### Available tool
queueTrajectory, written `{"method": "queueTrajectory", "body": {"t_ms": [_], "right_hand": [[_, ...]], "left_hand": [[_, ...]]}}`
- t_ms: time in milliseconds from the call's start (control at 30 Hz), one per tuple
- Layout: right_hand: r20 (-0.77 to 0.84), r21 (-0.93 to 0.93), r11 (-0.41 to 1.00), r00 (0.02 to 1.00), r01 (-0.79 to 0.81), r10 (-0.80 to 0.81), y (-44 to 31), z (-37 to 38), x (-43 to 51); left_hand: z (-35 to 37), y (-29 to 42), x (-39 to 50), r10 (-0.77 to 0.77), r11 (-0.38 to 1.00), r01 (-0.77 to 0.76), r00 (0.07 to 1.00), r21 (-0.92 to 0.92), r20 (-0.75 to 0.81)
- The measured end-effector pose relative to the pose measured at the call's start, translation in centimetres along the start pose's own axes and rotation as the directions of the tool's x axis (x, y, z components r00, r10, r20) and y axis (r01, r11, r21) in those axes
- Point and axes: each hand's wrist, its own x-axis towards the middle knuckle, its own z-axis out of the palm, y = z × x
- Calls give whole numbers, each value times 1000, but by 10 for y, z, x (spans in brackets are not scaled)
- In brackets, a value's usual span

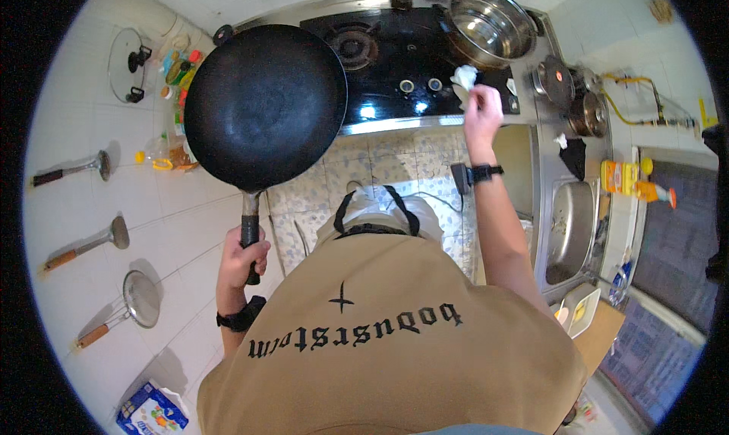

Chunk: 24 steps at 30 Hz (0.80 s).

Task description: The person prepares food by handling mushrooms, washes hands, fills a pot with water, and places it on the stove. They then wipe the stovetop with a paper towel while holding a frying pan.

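My left hand (242, 255) is wrapped around the black handle (249, 235) of a wok (265, 104). The wok's dark, bare surface faces up toward me, and it hides the left part of the gas hob (393, 53). Over the hob's front edge, my right hand (484, 110) has its fingers pinched together on a crumpled white tissue (465, 77). Part of the tissue hangs beside the fingers, and the fingertips are partly hidden.
A steel pot (490, 24) stands on the right burner. Bottles (182, 76) line the left wall, near a hanging strainer (141, 299) and ladle (103, 166). Lidded pots (589, 113), a black cloth (573, 157) and a sink (569, 230) are on the right.
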Motion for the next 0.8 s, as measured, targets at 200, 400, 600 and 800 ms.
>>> {"method": "queueTrajectory", "body": {"t_ms": [200,400,600,800], "right_hand": [[509,-93,982,856,163,-93,25,142,31],[728,-236,957,683,170,58,75,228,27],[801,-457,806,569,376,188,102,261,40],[593,-599,767,771,231,231,89,261,94]], "left_hand": [[-14,3,-6,-127,989,116,985,-94,-118],[-10,2,6,-252,954,215,953,-210,-169],[5,5,25,-347,915,276,911,-295,-224],[14,10,34,-391,877,267,880,-401,-269]]}}
